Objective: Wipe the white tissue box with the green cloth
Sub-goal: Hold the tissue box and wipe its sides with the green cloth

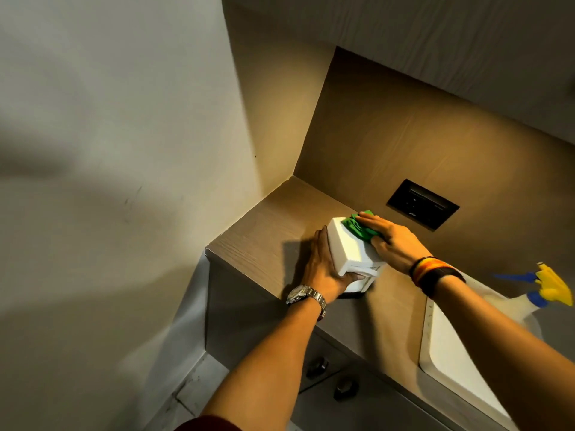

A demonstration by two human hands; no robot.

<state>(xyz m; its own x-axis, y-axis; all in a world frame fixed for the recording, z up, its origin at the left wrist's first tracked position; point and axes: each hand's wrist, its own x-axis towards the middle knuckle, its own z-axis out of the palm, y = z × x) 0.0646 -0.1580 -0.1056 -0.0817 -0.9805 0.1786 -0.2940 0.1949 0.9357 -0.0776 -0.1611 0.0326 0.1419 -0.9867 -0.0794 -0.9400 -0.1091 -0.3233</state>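
The white tissue box (347, 248) stands on the wooden counter (264, 244), tilted a little toward me. My left hand (323, 265) grips its left side and near lower edge, a watch on that wrist. My right hand (393, 239) lies flat on top of the box and presses the crumpled green cloth (357, 226) onto its far top edge. The right side of the box is hidden behind my right hand.
A spray bottle (541, 290) with a yellow and blue nozzle stands at the right, behind a white sink (448, 346). A dark wall socket (422, 204) sits on the back panel. The wall closes the counter on the left. Drawer knobs (345, 388) show below.
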